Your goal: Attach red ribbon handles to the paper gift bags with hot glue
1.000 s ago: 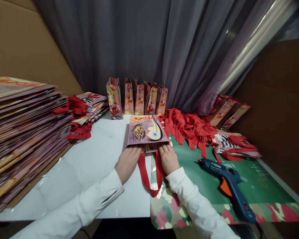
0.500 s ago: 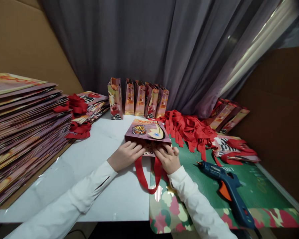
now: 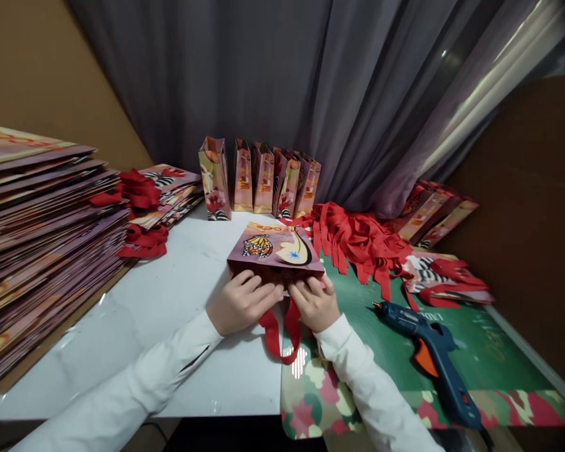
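Observation:
A purple paper gift bag (image 3: 277,251) with a butterfly print lies on its side in front of me, its mouth facing me. A red ribbon handle (image 3: 273,342) hangs from the lower edge of the mouth and loops onto the table. My left hand (image 3: 245,304) grips the left part of the mouth, fingers curled over the edge. At the right part my right hand (image 3: 314,304) does the same, with its fingertips partly inside the opening. The fingertips of both hands are partly hidden by the bag.
A tall stack of flat bags (image 3: 42,251) fills the left side. Several upright bags (image 3: 263,179) stand at the back. Right of centre lies a heap of red ribbons (image 3: 358,242). A blue glue gun (image 3: 433,348) rests on the green mat (image 3: 358,333).
My left hand has slid slightly right and towards me along the bag's mouth. The bag's near edge has come a little closer, and the handle loop looks narrower.

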Tool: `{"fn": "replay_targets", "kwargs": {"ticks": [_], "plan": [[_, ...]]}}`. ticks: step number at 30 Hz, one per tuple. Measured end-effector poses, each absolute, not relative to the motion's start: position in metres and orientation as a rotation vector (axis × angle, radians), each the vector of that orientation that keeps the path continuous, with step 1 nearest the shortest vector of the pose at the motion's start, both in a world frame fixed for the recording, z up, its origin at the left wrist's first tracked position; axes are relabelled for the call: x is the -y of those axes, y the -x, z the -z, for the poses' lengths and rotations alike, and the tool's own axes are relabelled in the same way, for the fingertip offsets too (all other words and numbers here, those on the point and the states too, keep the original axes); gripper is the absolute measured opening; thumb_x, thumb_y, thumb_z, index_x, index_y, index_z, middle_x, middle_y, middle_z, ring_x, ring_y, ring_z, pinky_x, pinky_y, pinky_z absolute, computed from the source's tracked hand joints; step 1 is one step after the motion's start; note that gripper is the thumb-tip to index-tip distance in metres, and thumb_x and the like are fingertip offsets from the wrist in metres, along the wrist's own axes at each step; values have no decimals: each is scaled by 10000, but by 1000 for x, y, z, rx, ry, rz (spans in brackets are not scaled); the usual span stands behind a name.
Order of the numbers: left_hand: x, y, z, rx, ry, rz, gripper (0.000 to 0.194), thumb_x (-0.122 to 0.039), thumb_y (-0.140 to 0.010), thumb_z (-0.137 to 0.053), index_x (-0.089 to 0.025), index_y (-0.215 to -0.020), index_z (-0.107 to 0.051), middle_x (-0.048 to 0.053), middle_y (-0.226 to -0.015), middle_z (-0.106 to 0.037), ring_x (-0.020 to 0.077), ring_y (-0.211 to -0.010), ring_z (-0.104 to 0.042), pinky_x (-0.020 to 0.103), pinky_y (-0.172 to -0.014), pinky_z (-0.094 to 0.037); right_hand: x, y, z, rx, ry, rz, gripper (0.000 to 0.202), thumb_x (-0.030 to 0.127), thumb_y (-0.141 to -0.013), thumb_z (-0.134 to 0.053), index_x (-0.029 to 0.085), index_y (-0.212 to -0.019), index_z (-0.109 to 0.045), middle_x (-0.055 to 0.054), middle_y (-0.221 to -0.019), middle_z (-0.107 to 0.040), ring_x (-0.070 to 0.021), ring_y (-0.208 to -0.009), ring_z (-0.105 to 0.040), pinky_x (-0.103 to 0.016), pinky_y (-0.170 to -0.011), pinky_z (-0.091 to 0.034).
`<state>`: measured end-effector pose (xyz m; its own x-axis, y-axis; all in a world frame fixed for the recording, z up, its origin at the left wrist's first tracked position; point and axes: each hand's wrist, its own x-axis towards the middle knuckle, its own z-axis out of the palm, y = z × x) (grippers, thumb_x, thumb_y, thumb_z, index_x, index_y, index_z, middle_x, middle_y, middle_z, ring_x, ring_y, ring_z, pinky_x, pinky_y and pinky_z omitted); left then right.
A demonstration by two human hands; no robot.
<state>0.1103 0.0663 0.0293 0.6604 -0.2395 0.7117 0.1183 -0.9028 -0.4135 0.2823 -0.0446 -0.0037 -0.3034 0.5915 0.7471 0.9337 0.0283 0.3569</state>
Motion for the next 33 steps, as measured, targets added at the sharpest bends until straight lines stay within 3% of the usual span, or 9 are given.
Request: {"fn": "replay_targets", "kwargs": {"ticks": [4, 9, 16, 23, 33], "plan": [[-77, -107, -28, -72, 2513, 1087, 115, -223, -913, -585, -154, -971, -656, 8, -796, -719, 159, -686, -609, 328, -619, -437, 46, -292, 4, 1929, 1592, 1163, 269, 121, -876, -464, 167, -1021, -686, -45, -864, -695, -183, -905, -472, -355, -905, -254], [-90, -102, -25, -123, 2530, 1069, 203, -68, -919, -474, -119, -989, -657, 40, -840, -735, 163, -732, -647, 333, -668, -480, 49, -301, 2, 1877, 1565, 1177, 267, 94, -850, -472, 185, -966, -695, -26, -778, -691, -175, -887, -480, -346, -871, -259], [-90, -98, -31, -148, 2484, 1189, 158, -83, -903, -524, -136, -967, -658, 18, -810, -746, 146, -604, -621, 346, -662, -496, 54, -299, -4, 1813, 1564, 1186, 226, 147, -915, -478, 200, -962, -692, -6, -712, -678, -156, -814, -501, -332, -873, -271], [-107, -94, -32, -215, 2556, 1080, 247, -39, -939, -429, -114, -997, -657, 41, -929, -756, 154, -853, -694, 332, -844, -534, 56, -318, 0, 1927, 1619, 1124, 281, 123, -948, -435, 198, -1030, -692, -23, -895, -742, -145, -905, -537, -334, -856, -251], [-100, -92, -34, -152, 2464, 1271, 198, -49, -915, -474, -136, -890, -649, 23, -750, -743, 138, -624, -658, 315, -682, -530, 57, -307, -6, 1675, 1640, 1200, 296, 49, -883, -439, 212, -886, -686, 28, -644, -687, -112, -817, -611, -320, -863, -245]]}}
